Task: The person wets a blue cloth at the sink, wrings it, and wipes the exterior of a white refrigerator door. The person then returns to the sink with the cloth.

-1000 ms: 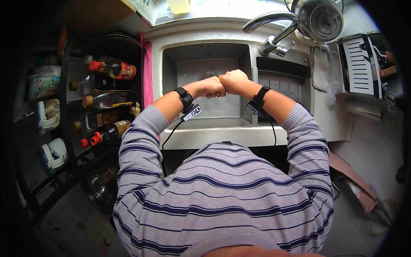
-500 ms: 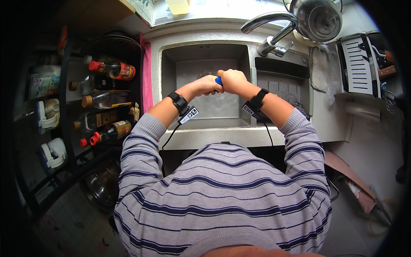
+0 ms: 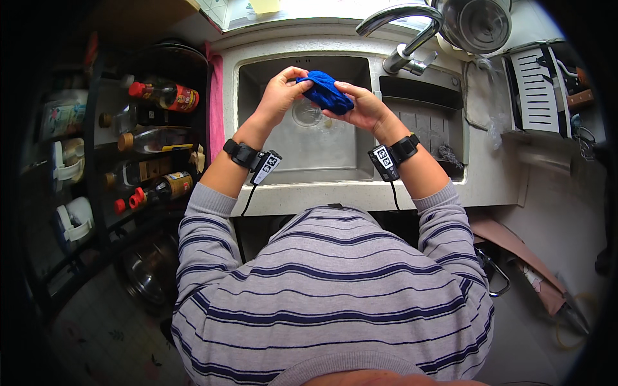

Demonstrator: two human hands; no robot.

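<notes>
A crumpled blue cloth (image 3: 327, 92) hangs between my hands over the larger basin of the steel sink (image 3: 322, 177). My left hand (image 3: 281, 92) pinches its left end between thumb and fingers. On the other side my right hand (image 3: 362, 108) holds the right end, thumb on top and fingers beneath. Below the cloth the round drain (image 3: 307, 114) shows in part. The chrome faucet (image 3: 402, 60) stands behind and to the right, its spout not over the cloth.
Several bottles (image 3: 164, 96) fill a black rack on the left, beside a pink towel (image 3: 217, 109). At the right are a smaller basin (image 3: 418, 119) holding a dark scrubber (image 3: 449, 154), a steel pot (image 3: 476, 26) and a white slotted utensil holder (image 3: 538, 90).
Both fists were clenched together around the blue cloth, nearly hiding it. Now my hands have moved apart and slightly away from me, and the cloth is loosened and mostly visible.
</notes>
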